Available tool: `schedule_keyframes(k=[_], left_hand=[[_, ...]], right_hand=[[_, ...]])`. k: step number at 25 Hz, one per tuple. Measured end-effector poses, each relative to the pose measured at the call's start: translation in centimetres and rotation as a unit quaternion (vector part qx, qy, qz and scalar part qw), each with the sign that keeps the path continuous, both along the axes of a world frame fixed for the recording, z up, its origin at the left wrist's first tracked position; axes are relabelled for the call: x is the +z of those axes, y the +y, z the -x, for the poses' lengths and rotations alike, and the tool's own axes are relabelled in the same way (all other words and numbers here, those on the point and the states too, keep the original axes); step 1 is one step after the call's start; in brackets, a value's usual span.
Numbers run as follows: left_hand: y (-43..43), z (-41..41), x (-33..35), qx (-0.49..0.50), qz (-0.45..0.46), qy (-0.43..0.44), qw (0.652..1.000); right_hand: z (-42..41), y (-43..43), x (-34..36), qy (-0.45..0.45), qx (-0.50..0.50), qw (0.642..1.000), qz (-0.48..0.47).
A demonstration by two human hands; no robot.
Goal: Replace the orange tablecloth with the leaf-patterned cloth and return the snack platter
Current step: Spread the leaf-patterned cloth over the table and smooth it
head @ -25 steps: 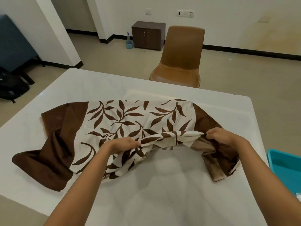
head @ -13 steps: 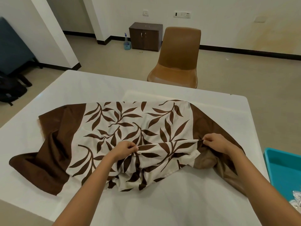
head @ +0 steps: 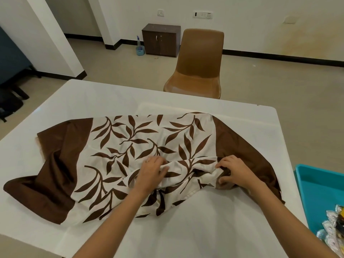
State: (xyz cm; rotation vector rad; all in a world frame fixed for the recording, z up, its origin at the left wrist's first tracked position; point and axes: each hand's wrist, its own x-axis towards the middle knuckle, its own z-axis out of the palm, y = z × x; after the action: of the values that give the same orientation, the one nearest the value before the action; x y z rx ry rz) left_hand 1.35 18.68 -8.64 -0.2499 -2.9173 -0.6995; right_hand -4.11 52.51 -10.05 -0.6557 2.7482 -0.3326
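White worktop (head: 111, 97), leaf-patterned cloth (head: 149, 138) bunched mid-surface, only partly spread. Each pinching a fold: left grip (head: 151, 174), right grip (head: 236, 171). Best: find the hem, pull apart evenly, smooth flat. Teal snack platter (head: 320, 183) beside right edge.

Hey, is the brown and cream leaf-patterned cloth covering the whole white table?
No, the brown and cream leaf-patterned cloth lies bunched mid-table, with bare white table showing beyond and in front of it.

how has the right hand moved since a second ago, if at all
Yes. Against the table's far right corner, the right hand, gripping the leaf-patterned cloth, has shifted toward the person and slightly left, nearer the left hand.
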Motion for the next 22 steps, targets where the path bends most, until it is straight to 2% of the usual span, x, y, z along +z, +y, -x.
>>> schedule_keyframes(k=[2, 5, 7, 9, 11, 13, 14, 16, 17, 18, 19, 21, 22], left_hand=[[2.5, -1.1, -0.7, -0.057, 0.024, -0.028, 0.998], [6.7, -2.4, -1.9, -0.114, 0.119, -0.107, 0.98], [8.8, -3.1, -3.1, -0.11, 0.202, -0.14, 0.963], [9.5, -3.2, -3.3, -0.086, 0.218, -0.156, 0.96], [8.7, -3.1, -2.9, -0.094, 0.213, -0.106, 0.967], [7.3, -3.8, -2.8, -0.157, 0.188, -0.002, 0.97], [6.9, -4.5, -2.4, -0.202, 0.183, 0.018, 0.962], [6.6, -6.7, -1.1, -0.293, 0.193, 0.008, 0.936], [6.4, -8.1, -0.7, -0.339, 0.194, -0.022, 0.92], [6.3, -9.5, -0.7, -0.38, 0.195, -0.065, 0.902], [6.2, -10.7, -1.3, -0.406, 0.192, -0.09, 0.889], [6.3, -12.8, -2.8, -0.419, 0.194, -0.142, 0.876], [6.2, -13.5, -3.6, -0.415, 0.191, -0.168, 0.873]], right_hand=[[-0.2, -0.6, -0.4, 0.035, -0.024, 0.999, -0.01], [-1.4, -1.6, 0.9, 0.034, -0.097, 0.977, 0.189], [-2.4, -1.9, 2.6, -0.045, -0.122, 0.944, 0.302], [-3.1, -1.3, 4.6, -0.233, -0.131, 0.906, 0.327], [-3.5, 0.3, 6.0, -0.387, -0.083, 0.891, 0.22], [-4.1, 1.9, 6.7, -0.451, -0.05, 0.885, 0.109], [-4.3, 2.4, 6.7, -0.466, -0.04, 0.882, 0.057], [-4.9, 2.7, 6.6, -0.514, -0.025, 0.856, -0.053], [-5.1, 2.7, 6.4, -0.539, -0.032, 0.839, -0.064], [-5.3, 2.3, 6.1, -0.541, -0.047, 0.839, -0.026], [-5.3, 1.7, 5.6, -0.493, -0.075, 0.866, 0.045], [-5.3, 0.1, 4.2, -0.278, -0.162, 0.929, 0.182], [-5.2, -1.0, 3.3, -0.167, -0.189, 0.944, 0.211]])
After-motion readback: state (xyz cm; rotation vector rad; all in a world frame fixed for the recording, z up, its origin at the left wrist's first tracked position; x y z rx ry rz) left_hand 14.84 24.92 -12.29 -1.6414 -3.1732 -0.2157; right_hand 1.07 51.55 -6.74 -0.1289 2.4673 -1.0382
